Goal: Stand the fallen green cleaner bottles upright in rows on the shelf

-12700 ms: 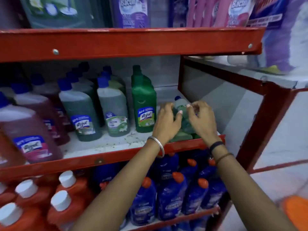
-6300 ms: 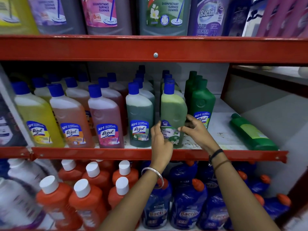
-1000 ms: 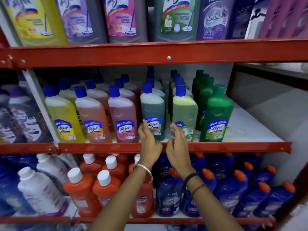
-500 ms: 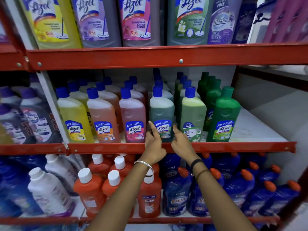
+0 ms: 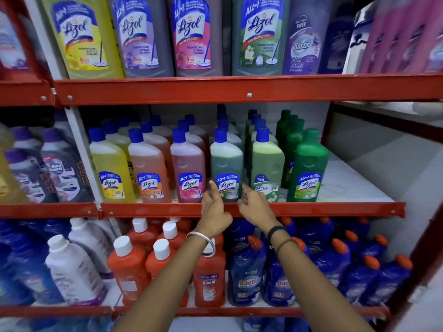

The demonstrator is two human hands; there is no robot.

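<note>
A row of solid green cleaner bottles stands upright at the right end of the middle shelf, the front one (image 5: 309, 166) with a green cap and a Lizol label. Left of it stand a pale green Bactin bottle (image 5: 266, 168) and a dark green blue-capped bottle (image 5: 226, 166). My left hand (image 5: 214, 209) and my right hand (image 5: 255, 207) hover at the red shelf edge (image 5: 335, 209), one on each side of the dark green bottle's base. Fingers are apart and hold nothing. No bottle lies on its side.
Yellow, orange and pink Lizol bottles (image 5: 148, 168) fill the shelf to the left. Bare white shelf board (image 5: 347, 183) lies right of the green row. Large bottles (image 5: 191, 34) stand above; orange (image 5: 129, 264) and blue Bactin bottles (image 5: 244, 271) fill the shelf below.
Both hands have drawn back slightly toward the shelf edge and the view has tilted upward. Earlier, a green bottle lay on the right of the shelf; it now stands at the front of its row.
</note>
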